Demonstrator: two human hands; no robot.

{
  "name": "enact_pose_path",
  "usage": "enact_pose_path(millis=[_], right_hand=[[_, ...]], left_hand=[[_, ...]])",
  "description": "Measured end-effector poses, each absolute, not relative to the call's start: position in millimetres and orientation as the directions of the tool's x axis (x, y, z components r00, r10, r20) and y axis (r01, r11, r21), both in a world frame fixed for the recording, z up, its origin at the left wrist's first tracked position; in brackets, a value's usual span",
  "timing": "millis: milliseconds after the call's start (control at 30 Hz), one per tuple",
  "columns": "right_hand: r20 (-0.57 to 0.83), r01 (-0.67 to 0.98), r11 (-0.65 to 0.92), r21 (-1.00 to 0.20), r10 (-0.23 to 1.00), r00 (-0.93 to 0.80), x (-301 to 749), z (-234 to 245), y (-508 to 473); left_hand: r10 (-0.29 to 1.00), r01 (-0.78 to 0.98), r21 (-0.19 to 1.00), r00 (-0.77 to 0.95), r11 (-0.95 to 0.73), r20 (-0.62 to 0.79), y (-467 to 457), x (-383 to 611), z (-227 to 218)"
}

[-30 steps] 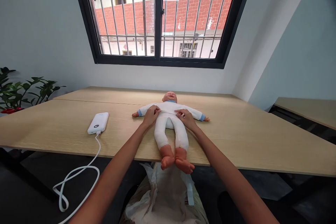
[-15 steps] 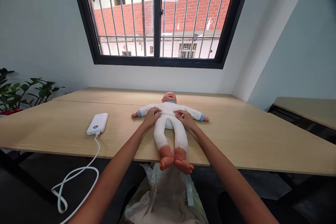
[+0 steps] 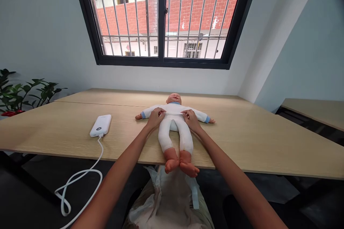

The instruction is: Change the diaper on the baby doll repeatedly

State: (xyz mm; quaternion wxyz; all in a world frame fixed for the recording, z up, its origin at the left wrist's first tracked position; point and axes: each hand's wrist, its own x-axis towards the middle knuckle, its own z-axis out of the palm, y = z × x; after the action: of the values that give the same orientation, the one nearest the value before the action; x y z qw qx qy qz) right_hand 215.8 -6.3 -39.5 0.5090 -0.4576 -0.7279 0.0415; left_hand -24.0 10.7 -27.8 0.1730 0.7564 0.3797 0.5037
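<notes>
The doll [image 3: 172, 121] lies on its back on the wooden table [image 3: 242, 136], head toward the window [image 3: 161, 62] and bare feet at the near edge; that lengthwise placing seems to suit the person, since both forearms reach its waist evenly from either side. The left hand [image 3: 156, 117] pinches the hem of the doll's white top [image 3: 174, 108] at one side of the waist; the right hand [image 3: 191, 118] pinches the same hem at the other side; the edge runs nearly straight between them, so the paired grip probably serves to keep the cloth level and flat. The arms of the doll spread wide, which leaves its sides free for the fingers. A white power bank [image 3: 100, 125] sits well apart on the person's left, its cable [image 3: 99, 171] plugged into the near end and hanging over the edge, presumably there to stay out of the forearms' way.

Counted, there are one doll, two blue cuffs, two bare feet, one power bank, one cable and one potted plant [image 3: 27, 91]; on the lap rests one crumpled pale item [image 3: 172, 200], perhaps a diaper, though shadow and folds make it hard to tell.
</notes>
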Motion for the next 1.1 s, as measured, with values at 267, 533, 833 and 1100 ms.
enact_pose_path(millis=[267,533,833,1100], right_hand=[[0.784,0.598,0.761,-0.252,0.523,-0.334,196.1,-0.7,-57.3],[0.691,0.599,0.786,0.151,0.350,-0.633,180.2,6.6,-79.6],[0.677,0.611,0.769,0.187,0.350,-0.648,182.0,6.2,-80.4],[0.703,0.599,0.775,0.201,0.311,-0.639,182.0,0.7,-77.5]], left_hand=[[0.873,-0.192,0.883,0.166,-0.429,0.460,-7.1,-15.6,-5.1],[0.854,-0.460,0.863,0.342,-0.211,0.391,-23.2,-12.7,9.2],[0.841,-0.497,0.854,0.389,-0.152,0.376,-31.4,-13.9,13.1],[0.835,-0.495,0.854,0.393,-0.161,0.385,-31.9,-12.0,12.9]])
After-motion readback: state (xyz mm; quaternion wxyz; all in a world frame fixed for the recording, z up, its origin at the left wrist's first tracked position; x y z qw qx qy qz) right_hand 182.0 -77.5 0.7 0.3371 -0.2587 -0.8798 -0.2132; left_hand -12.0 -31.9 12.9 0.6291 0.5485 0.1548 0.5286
